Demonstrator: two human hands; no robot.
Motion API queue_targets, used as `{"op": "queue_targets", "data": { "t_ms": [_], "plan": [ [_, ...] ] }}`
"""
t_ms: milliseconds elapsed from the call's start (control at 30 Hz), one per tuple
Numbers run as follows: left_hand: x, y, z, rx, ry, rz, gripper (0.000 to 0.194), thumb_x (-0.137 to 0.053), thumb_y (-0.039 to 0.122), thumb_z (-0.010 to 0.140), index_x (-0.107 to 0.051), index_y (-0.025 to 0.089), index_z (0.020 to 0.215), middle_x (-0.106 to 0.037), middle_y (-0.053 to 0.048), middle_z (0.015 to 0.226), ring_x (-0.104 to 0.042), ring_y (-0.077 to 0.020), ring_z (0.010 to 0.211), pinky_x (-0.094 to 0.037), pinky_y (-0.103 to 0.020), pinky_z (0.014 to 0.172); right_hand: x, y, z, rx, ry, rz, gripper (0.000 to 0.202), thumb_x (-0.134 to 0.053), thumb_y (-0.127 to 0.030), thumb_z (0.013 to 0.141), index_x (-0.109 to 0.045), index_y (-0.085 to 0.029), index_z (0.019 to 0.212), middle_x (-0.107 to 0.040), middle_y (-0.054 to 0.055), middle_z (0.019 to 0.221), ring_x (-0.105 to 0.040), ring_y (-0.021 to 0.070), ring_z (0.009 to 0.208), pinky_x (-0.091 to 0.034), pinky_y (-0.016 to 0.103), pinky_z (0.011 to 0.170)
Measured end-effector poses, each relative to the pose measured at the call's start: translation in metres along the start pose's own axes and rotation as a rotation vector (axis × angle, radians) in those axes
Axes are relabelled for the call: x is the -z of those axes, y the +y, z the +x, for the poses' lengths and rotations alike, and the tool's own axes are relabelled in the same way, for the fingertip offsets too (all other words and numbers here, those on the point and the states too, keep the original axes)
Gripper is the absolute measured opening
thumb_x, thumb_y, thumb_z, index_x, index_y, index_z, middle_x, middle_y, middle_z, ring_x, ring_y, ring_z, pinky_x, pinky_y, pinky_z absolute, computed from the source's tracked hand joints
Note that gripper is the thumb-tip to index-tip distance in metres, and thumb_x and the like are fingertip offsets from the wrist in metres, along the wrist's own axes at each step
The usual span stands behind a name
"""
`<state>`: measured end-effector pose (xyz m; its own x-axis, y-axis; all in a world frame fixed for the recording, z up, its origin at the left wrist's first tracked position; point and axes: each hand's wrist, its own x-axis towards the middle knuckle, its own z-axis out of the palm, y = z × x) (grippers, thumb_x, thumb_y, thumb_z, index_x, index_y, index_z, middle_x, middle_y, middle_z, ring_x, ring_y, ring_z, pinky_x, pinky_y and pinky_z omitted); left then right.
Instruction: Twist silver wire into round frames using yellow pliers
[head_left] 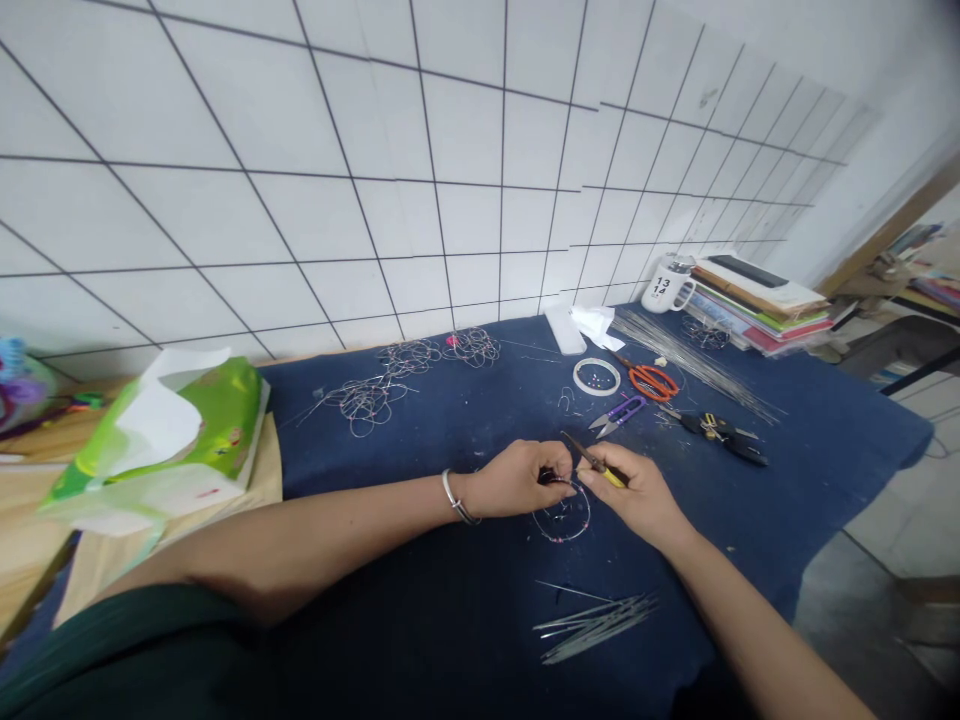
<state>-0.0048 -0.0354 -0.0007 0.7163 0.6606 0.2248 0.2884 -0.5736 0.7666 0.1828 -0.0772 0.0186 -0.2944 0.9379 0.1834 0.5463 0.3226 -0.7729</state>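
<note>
My left hand (525,478) pinches the upper edge of a beaded wire ring (559,540), a thin loop with small pink beads. The ring hangs below the fingertips over the dark blue cloth, and the part between the fingers is hidden. Close beside it, my right hand (637,495) grips slim, yellow-handled pliers (616,477), whose dark pointed jaws stick out up and left. The fingertips of both hands nearly meet above the ring. Nearer to me lies a bundle of straight wires (596,625).
Along the wall lie tangled beaded wire loops (367,400). Beyond my hands are purple snips (619,415), orange-handled scissors (652,381), a round bead dish (596,376), black-handled cutters (720,432) and long wires (697,362). A mug (667,285) stands by stacked books (757,300); a tissue pack (225,410) is left.
</note>
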Motion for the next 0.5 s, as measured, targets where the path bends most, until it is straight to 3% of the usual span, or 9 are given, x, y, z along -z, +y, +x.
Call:
{"op": "queue_targets", "data": {
  "t_ms": [500],
  "plan": [
    [-0.0020,-0.0021,0.0002,0.008,0.009,-0.009,0.009,-0.056,0.021,0.074,-0.051,0.014,0.078,-0.060,0.001,0.078,-0.053,-0.0074,0.065,-0.041,-0.018,0.062,-0.0002,0.0007,-0.0003,0.005,-0.004,-0.008,0.017,-0.051,-0.034,0.080,-0.055,-0.017,0.078,-0.049,-0.001,0.068,-0.045,0.0106,0.064,-0.036,0.022,0.060]
  ]
}}
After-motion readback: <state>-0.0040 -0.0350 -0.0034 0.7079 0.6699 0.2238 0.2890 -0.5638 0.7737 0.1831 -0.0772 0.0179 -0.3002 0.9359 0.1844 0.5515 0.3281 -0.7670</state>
